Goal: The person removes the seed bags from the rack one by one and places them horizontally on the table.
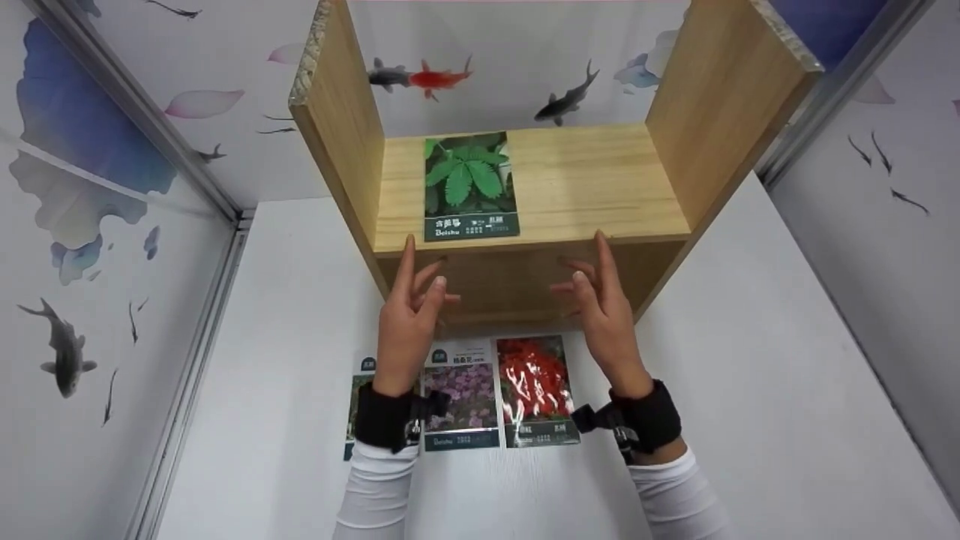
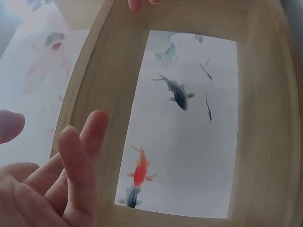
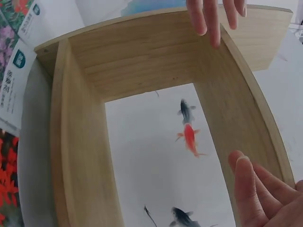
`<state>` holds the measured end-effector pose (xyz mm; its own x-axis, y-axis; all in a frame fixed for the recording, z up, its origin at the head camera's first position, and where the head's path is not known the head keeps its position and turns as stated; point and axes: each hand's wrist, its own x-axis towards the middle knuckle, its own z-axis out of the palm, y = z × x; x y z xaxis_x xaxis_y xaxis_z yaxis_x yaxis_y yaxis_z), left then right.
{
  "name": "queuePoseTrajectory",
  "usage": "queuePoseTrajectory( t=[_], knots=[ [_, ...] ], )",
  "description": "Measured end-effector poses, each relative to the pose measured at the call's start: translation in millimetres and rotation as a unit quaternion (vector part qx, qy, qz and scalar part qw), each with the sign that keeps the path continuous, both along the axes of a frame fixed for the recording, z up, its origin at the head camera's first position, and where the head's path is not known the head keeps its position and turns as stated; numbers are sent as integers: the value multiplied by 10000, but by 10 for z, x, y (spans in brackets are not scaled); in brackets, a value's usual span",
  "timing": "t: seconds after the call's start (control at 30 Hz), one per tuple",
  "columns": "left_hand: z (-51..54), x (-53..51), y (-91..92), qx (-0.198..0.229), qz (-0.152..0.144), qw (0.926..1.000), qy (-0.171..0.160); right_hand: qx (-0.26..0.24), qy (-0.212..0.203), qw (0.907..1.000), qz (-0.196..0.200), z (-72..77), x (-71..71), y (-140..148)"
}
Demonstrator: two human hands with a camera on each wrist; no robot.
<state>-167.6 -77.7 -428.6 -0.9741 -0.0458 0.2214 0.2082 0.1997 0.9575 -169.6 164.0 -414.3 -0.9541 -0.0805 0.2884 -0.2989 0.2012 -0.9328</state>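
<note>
A wooden shelf unit (image 1: 592,180) stands on the white table. On its upper board, left of the middle, lies a seed packet with a green leaf picture (image 1: 469,184). My left hand (image 1: 405,330) and right hand (image 1: 607,322) are at the board's front edge, index fingers pointing forward, other fingers loosely bent. Neither holds anything; whether the index tips touch the edge I cannot tell. In the left wrist view, the left hand (image 2: 52,189) is beside the lower compartment; the right wrist view has the right hand (image 3: 265,194) beside it too.
Before the shelf lie a purple-flower packet (image 1: 465,390), a red-flower packet (image 1: 534,382) and another packet (image 1: 354,409) partly hidden by the left wrist. Side panels (image 1: 739,97) rise at both ends of the shelf. White walls with painted fish (image 1: 67,352) surround the table.
</note>
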Motion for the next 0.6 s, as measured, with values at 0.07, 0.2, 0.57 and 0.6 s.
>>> queuePoseTrajectory(
  t=[0.07, 0.2, 0.57, 0.6],
  knots=[
    [4, -40, 4, -51, 12, 10000, 2, 59, -14, 10000, 29, 34, -25, -16],
    [248, 6, 38, -355, 125, 9993, -55, 327, 7, 9994, 136, 16, -154, -1],
    [179, -223, -36, -306, -64, 9978, -588, 240, -273, 9983, 445, 92, -327, -80],
    [179, -233, -39, -288, -70, 9975, -635, 171, -306, 9983, 471, 125, -315, -99]
  ],
)
